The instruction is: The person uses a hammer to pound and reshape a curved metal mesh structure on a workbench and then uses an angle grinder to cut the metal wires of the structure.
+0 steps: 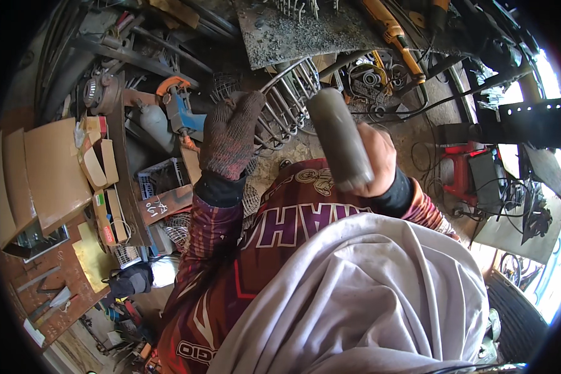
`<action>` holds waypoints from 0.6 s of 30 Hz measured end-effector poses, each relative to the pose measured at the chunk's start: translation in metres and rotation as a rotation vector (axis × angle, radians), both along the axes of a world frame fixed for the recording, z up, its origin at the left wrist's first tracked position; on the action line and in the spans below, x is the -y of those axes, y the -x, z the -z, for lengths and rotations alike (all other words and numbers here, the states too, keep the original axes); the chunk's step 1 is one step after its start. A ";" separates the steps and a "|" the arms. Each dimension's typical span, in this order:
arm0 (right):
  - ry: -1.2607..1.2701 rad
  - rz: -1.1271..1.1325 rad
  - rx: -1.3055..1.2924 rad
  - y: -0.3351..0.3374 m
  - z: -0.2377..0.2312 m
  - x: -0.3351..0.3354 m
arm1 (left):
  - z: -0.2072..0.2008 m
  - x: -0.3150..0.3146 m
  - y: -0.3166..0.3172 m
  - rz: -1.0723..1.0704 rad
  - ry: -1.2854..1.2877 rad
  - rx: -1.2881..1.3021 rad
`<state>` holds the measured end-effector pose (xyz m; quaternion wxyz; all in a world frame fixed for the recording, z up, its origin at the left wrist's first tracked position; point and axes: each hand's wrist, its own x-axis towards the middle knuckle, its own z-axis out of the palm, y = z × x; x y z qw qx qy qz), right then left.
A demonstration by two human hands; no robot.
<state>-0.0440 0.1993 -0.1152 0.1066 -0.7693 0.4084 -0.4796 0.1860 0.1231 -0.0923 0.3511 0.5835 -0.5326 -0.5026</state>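
Note:
My left hand (pixel 232 134), in a dark knitted glove, is closed around the edge of a cage-like rack of bent metal rods (pixel 283 111). The rack is tilted in front of me, and the glove hides part of its near side. Bare and closed, my right hand (pixel 380 159) grips a thick grey cylinder (pixel 340 138), which looks like metal. It is held up just right of the rack, apart from it. Whether the cylinder has a handle is hidden behind it and my fingers.
Ahead stands a grit-covered metal table (pixel 262 47) with a yellow power tool (pixel 389 28). At left are cardboard boxes (pixel 50 171), a blue and orange machine (pixel 181 106) and a grey gas bottle (pixel 156 124). A red stool (pixel 460 174) and loose cables (pixel 425 153) lie right.

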 end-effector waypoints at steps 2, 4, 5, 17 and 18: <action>-0.001 -0.048 0.066 -0.001 0.013 -0.003 | 0.007 0.004 -0.002 0.071 0.175 0.151; -0.041 0.094 -0.048 -0.008 0.023 0.001 | 0.004 0.001 0.001 0.074 0.204 0.068; -0.338 0.157 -0.204 -0.011 0.025 0.008 | 0.003 0.000 0.003 0.081 0.228 -0.007; -0.260 0.143 0.000 -0.008 0.014 0.001 | 0.006 0.002 -0.007 0.051 0.239 0.033; -0.192 0.105 0.015 -0.008 0.014 0.000 | 0.003 0.001 -0.007 0.052 0.238 0.031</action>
